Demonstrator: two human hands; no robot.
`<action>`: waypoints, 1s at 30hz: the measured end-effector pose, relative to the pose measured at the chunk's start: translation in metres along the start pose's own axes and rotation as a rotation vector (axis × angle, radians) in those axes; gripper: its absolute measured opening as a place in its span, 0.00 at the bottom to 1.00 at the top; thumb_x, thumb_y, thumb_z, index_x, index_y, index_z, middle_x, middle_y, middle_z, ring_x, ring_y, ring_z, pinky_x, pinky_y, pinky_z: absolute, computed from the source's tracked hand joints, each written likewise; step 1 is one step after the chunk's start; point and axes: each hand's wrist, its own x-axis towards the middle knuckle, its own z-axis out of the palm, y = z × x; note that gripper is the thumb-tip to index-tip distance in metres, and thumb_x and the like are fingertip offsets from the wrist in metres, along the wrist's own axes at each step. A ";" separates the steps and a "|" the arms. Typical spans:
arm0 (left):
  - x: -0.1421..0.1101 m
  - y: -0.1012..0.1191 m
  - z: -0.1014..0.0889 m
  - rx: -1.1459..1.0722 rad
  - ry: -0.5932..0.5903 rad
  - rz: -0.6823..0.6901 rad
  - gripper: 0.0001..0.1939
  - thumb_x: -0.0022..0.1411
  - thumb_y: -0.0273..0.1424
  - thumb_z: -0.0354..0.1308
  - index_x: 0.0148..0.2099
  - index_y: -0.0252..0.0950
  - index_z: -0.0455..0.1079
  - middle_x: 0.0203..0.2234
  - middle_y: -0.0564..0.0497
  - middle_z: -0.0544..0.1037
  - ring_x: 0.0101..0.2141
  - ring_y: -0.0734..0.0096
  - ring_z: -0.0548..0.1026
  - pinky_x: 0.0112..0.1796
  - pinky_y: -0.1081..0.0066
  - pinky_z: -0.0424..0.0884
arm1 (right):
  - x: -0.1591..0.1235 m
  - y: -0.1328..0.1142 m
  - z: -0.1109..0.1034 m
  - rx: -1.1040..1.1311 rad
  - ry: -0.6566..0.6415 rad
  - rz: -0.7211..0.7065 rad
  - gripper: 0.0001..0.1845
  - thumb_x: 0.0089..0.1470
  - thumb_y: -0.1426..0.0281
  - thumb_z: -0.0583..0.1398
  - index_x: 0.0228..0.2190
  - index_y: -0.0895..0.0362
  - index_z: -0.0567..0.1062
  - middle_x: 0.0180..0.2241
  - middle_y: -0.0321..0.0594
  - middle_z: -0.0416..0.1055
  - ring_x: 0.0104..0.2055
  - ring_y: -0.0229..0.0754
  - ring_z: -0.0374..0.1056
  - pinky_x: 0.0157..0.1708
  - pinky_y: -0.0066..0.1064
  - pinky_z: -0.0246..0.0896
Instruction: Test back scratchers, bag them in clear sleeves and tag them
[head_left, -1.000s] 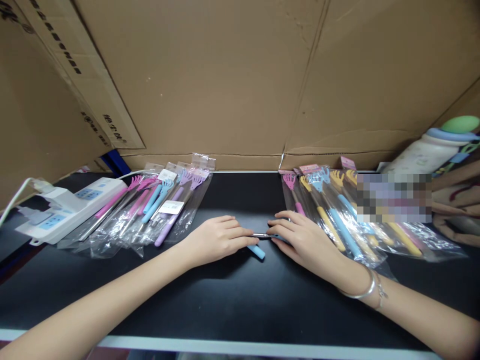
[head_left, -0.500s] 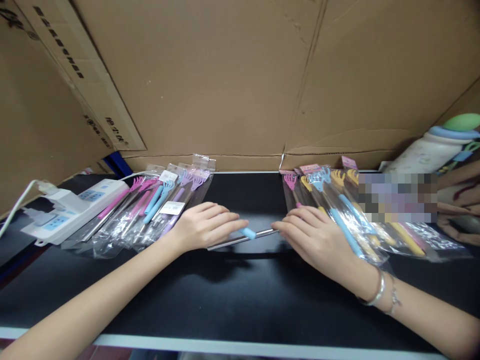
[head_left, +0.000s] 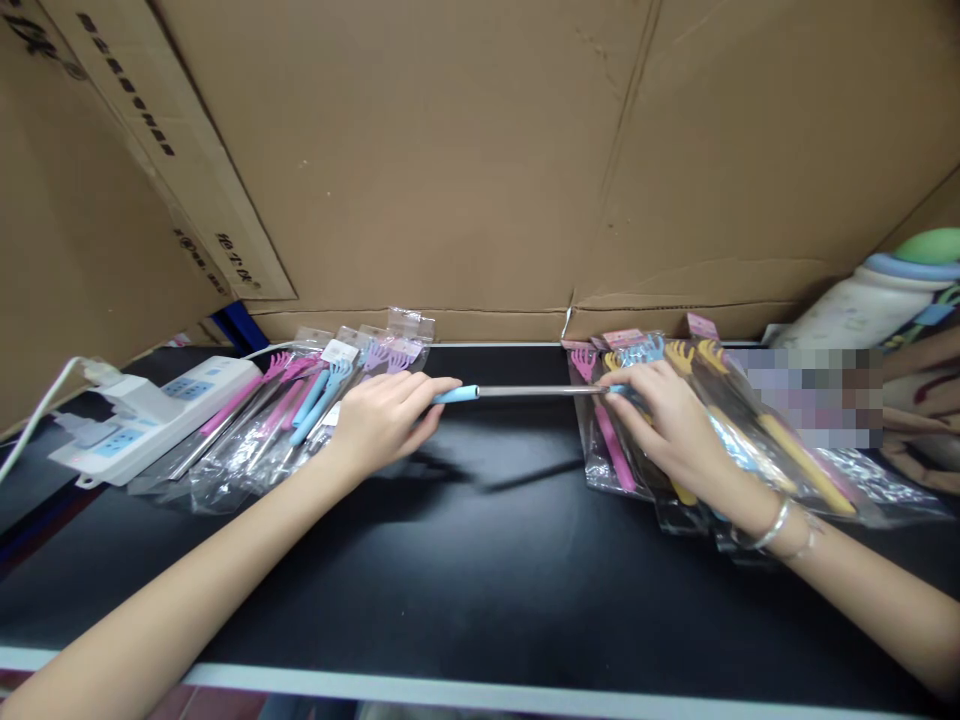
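I hold a telescopic back scratcher (head_left: 525,391) stretched out level above the black table (head_left: 480,590). My left hand (head_left: 382,420) is closed on its blue handle end. My right hand (head_left: 671,425) pinches the other end, where the blue claw head is mostly hidden by my fingers. The bare metal shaft spans the gap between both hands. Under my right hand lies a pile of bagged back scratchers (head_left: 720,440) in pink, yellow and blue. A second pile of bagged back scratchers (head_left: 300,410) lies just left of my left hand.
A white power strip (head_left: 142,415) with a cable sits at the far left. Cardboard sheets (head_left: 480,150) wall off the back and left. A white bottle with a green cap (head_left: 870,300) lies at the far right. The table's light front edge (head_left: 480,690) runs along the bottom.
The hands have moved apart and lifted, pulling the scratcher out from short to full length. The right hand has shifted right over the bagged pile; the left hand has moved left and back.
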 end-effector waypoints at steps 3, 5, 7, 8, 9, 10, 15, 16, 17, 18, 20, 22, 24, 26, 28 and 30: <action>0.000 0.001 0.001 -0.040 0.000 -0.005 0.10 0.62 0.30 0.52 0.46 0.38 0.68 0.31 0.54 0.79 0.29 0.72 0.76 0.30 0.73 0.65 | 0.000 -0.003 0.002 0.141 -0.047 0.110 0.09 0.61 0.64 0.50 0.35 0.53 0.67 0.32 0.40 0.70 0.36 0.45 0.65 0.38 0.38 0.58; 0.000 0.000 0.002 -0.063 -0.005 -0.012 0.10 0.62 0.30 0.52 0.45 0.37 0.68 0.33 0.54 0.79 0.29 0.72 0.77 0.31 0.73 0.66 | 0.000 -0.007 0.002 0.284 -0.101 0.209 0.11 0.62 0.61 0.48 0.33 0.53 0.65 0.28 0.37 0.68 0.31 0.42 0.65 0.34 0.35 0.58; -0.001 0.000 0.003 -0.068 -0.011 -0.019 0.09 0.62 0.30 0.52 0.44 0.37 0.68 0.32 0.54 0.80 0.28 0.72 0.77 0.30 0.73 0.66 | -0.002 -0.008 0.004 0.421 -0.144 0.290 0.13 0.62 0.58 0.48 0.30 0.53 0.62 0.25 0.35 0.67 0.28 0.40 0.64 0.33 0.34 0.59; -0.001 0.001 0.004 -0.066 -0.015 -0.022 0.09 0.62 0.30 0.52 0.44 0.37 0.68 0.32 0.54 0.80 0.28 0.72 0.77 0.30 0.73 0.66 | -0.003 -0.008 0.005 0.476 -0.154 0.309 0.15 0.62 0.56 0.48 0.30 0.53 0.61 0.24 0.34 0.67 0.28 0.40 0.64 0.32 0.33 0.59; -0.001 0.001 0.005 -0.063 -0.022 -0.024 0.09 0.62 0.30 0.52 0.44 0.37 0.68 0.32 0.54 0.80 0.28 0.72 0.77 0.30 0.72 0.66 | -0.004 -0.008 0.007 0.523 -0.161 0.314 0.16 0.61 0.55 0.48 0.28 0.53 0.61 0.24 0.34 0.66 0.27 0.39 0.64 0.33 0.33 0.59; -0.002 0.001 0.005 -0.061 -0.030 -0.025 0.09 0.62 0.30 0.52 0.44 0.37 0.68 0.32 0.54 0.80 0.28 0.72 0.77 0.29 0.72 0.66 | -0.005 -0.008 0.008 0.562 -0.171 0.312 0.18 0.61 0.54 0.48 0.27 0.53 0.61 0.23 0.34 0.65 0.27 0.39 0.63 0.33 0.33 0.59; -0.003 0.003 0.008 -0.092 -0.090 -0.022 0.10 0.62 0.30 0.51 0.45 0.38 0.68 0.32 0.54 0.79 0.28 0.72 0.77 0.29 0.73 0.66 | -0.006 -0.013 0.010 0.729 -0.232 0.289 0.17 0.62 0.55 0.48 0.29 0.54 0.65 0.23 0.34 0.66 0.28 0.38 0.64 0.33 0.31 0.60; -0.004 0.003 0.009 -0.097 -0.099 -0.023 0.10 0.62 0.30 0.51 0.45 0.38 0.68 0.32 0.54 0.79 0.28 0.72 0.77 0.29 0.73 0.66 | -0.006 -0.016 0.009 0.769 -0.248 0.289 0.16 0.62 0.56 0.49 0.34 0.54 0.66 0.24 0.34 0.68 0.28 0.37 0.65 0.33 0.31 0.61; -0.004 0.003 0.009 -0.100 -0.105 -0.022 0.10 0.62 0.30 0.51 0.46 0.38 0.68 0.33 0.54 0.79 0.28 0.72 0.77 0.29 0.74 0.66 | -0.006 -0.018 0.009 0.810 -0.268 0.292 0.15 0.62 0.56 0.49 0.39 0.54 0.66 0.25 0.35 0.69 0.28 0.38 0.66 0.33 0.31 0.61; -0.004 0.004 0.010 -0.103 -0.107 -0.019 0.10 0.63 0.30 0.51 0.46 0.38 0.68 0.33 0.54 0.79 0.28 0.72 0.77 0.29 0.74 0.66 | -0.006 -0.021 0.008 0.848 -0.294 0.294 0.16 0.62 0.57 0.49 0.43 0.54 0.65 0.25 0.35 0.70 0.28 0.38 0.67 0.33 0.31 0.62; -0.004 0.004 0.011 -0.109 -0.106 -0.010 0.10 0.63 0.30 0.51 0.46 0.38 0.67 0.33 0.54 0.79 0.28 0.73 0.77 0.29 0.74 0.66 | -0.007 -0.025 0.009 0.912 -0.341 0.293 0.17 0.62 0.58 0.50 0.47 0.54 0.62 0.29 0.37 0.72 0.28 0.38 0.68 0.33 0.32 0.64; -0.005 0.004 0.011 -0.118 -0.106 -0.003 0.10 0.63 0.30 0.50 0.46 0.37 0.67 0.33 0.54 0.79 0.28 0.72 0.77 0.29 0.74 0.67 | -0.007 -0.028 0.011 0.962 -0.361 0.289 0.15 0.61 0.60 0.51 0.46 0.54 0.62 0.31 0.38 0.72 0.29 0.37 0.69 0.34 0.32 0.65; -0.005 0.004 0.011 -0.129 -0.112 -0.004 0.10 0.63 0.30 0.50 0.46 0.37 0.67 0.33 0.53 0.80 0.28 0.72 0.77 0.29 0.74 0.67 | -0.008 -0.030 0.012 1.002 -0.355 0.297 0.11 0.61 0.61 0.52 0.41 0.54 0.62 0.31 0.37 0.70 0.27 0.36 0.67 0.31 0.31 0.65; -0.005 0.004 0.011 -0.136 -0.124 -0.003 0.10 0.63 0.31 0.49 0.46 0.37 0.67 0.33 0.53 0.80 0.28 0.72 0.77 0.29 0.74 0.67 | -0.009 -0.031 0.012 1.003 -0.342 0.318 0.10 0.60 0.60 0.53 0.39 0.54 0.61 0.28 0.34 0.68 0.23 0.33 0.63 0.25 0.28 0.62; -0.005 0.004 0.011 -0.134 -0.128 0.001 0.11 0.63 0.31 0.50 0.46 0.38 0.67 0.34 0.53 0.80 0.29 0.72 0.77 0.29 0.74 0.66 | -0.009 -0.032 0.009 0.962 -0.332 0.342 0.12 0.61 0.59 0.52 0.39 0.53 0.60 0.25 0.31 0.66 0.18 0.31 0.58 0.18 0.25 0.57; -0.005 0.004 0.011 -0.123 -0.132 0.008 0.11 0.63 0.30 0.50 0.47 0.38 0.67 0.34 0.53 0.79 0.29 0.72 0.77 0.29 0.74 0.66 | -0.009 -0.032 0.005 0.879 -0.337 0.349 0.14 0.61 0.57 0.50 0.43 0.53 0.60 0.22 0.28 0.64 0.14 0.31 0.55 0.14 0.24 0.52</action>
